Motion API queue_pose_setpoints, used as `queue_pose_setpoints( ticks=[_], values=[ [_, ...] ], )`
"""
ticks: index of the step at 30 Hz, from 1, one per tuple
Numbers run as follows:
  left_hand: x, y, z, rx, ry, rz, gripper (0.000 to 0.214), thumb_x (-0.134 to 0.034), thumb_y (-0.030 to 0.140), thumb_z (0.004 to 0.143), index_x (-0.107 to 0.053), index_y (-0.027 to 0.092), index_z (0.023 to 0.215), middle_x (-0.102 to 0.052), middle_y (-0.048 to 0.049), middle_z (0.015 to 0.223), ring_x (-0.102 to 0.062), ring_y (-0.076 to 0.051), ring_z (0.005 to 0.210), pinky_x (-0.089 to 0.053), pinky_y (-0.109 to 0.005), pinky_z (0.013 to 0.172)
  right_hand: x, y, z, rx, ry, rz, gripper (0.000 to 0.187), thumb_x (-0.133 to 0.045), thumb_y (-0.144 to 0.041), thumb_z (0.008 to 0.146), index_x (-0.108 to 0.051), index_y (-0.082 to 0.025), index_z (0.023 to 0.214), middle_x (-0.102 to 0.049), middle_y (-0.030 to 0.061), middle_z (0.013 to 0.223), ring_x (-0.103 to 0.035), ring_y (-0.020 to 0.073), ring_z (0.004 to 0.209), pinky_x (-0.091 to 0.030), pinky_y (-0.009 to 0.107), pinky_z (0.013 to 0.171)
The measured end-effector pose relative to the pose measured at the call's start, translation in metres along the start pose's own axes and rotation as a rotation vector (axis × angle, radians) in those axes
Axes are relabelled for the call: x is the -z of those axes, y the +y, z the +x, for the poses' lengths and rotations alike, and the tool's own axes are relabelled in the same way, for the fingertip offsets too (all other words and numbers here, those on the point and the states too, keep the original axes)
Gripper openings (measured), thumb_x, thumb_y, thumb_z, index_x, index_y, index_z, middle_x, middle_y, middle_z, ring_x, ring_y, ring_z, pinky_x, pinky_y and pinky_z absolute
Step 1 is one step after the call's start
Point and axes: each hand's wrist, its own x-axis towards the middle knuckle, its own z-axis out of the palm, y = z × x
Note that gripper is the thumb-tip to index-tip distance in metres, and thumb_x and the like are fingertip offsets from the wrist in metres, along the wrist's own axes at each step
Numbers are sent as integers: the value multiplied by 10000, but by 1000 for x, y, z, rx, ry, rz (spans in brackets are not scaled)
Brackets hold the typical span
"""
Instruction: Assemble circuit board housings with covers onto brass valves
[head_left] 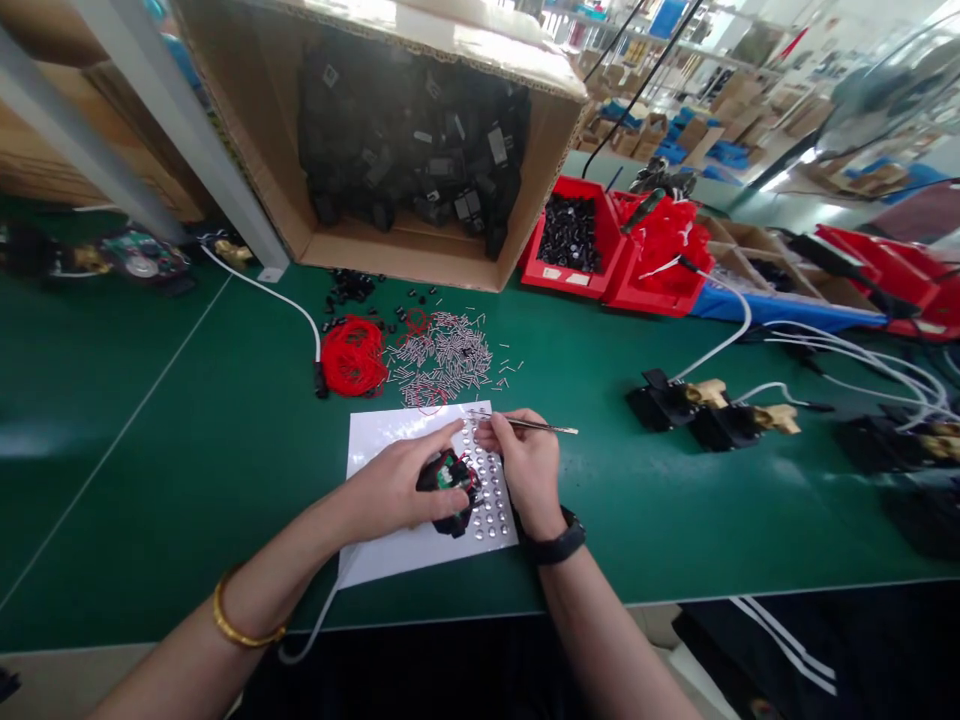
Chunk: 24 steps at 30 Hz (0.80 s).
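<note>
**On the green bench point(247, 450): black unit in left hand, slim metal tool in right**

Over the white sheet point(382, 555), near the bench's front edge, the left hand point(390, 487) grasps the black unit point(441, 493), thumb across its near face, index finger extended towards the sheet's far edge; a green circuit board and red wires show in the unit's open side; the right hand point(534, 470) pinches the slim metal tool point(551, 428) between thumb and fingers; tool lies nearly level, its handle end projecting to the right, its other end near the left index fingertip; exact contact of that end too small to tell.

Rows of clear round dots point(490, 519) run along the sheet's right side, beside and partly behind the unit; beyond the sheet, a loose heap of small screws point(450, 350), with a red bundle point(351, 358) just to its left; behind these, a cardboard box point(390, 255) on its side, holding many black parts point(420, 150); right of the box, red bins point(555, 276); farther right, black assemblies with brass fittings point(664, 402) on the bench.
</note>
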Motion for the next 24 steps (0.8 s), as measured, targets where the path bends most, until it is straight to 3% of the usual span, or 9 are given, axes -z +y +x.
queue_pose_setpoints(
  ticks=[5, 11, 24],
  values=[
    [2, 3, 1, -23, -2, -42, 723, -517, 569, 788, -318, 199, 1376, -425, -94, 1376, -415, -288, 1237, -311, -446, 1041, 5, -3, 1, -8, -71, -22, 279, -644, -419, 776, -539, -161, 760, -657, 39, 644, -649, 168, 561, -557, 274, 553],
    [3, 3, 1, -5, -8, -35, 727, -506, 573, 795, -314, 187, 1379, -387, -101, 1401, -376, -308, 1265, -284, -463, 1056, 6, -1, 3, -34, -112, 24, 279, -650, -422, 770, -531, -170, 757, -658, 32, 642, -658, 176, 584, -561, 284, 577],
    [3, -4, -6, 22, -19, -68, 707, -516, 559, 776, -338, 217, 1369, -393, -73, 1401, -392, -294, 1257, -309, -412, 1046, 0, -1, 2, -25, -42, 2, 184, -605, -356, 781, -525, -190, 786, -638, 12, 649, -652, 175, 599, -535, 269, 570]
  ],
)
